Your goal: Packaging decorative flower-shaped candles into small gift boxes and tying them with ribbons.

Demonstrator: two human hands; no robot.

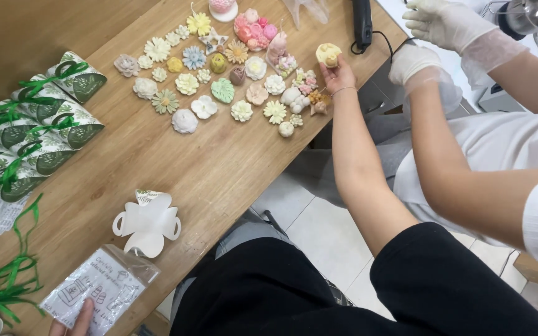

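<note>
I hold a pale yellow, flower-shaped moulded piece (328,54) pinched in the fingertips of my right hand (339,74), raised just above the far edge of the wooden worktop (219,168), at about one o'clock from the spread of small moulded flowers (219,81) in white, green, yellow and pink. The piece looks soft-edged and easily marked, so I judge a light fingertip grip on its sides is better than pressure on the relief face.

My left hand (76,320) lies at seven o'clock at the near edge. It presses down on a clear plastic sleeve with a printed white card (98,291); only fingertips show, resting flat, not clenched. Just beyond the sleeve, at twelve o'clock from it, lies a white die-cut folding box blank (149,223).

At nine o'clock stand green-and-white leaf-print boxes tied with green ribbon (38,130). At two o'clock, a co-worker's gloved hands (431,37) work well apart from mine; I should keep my elbow clear of them.
</note>
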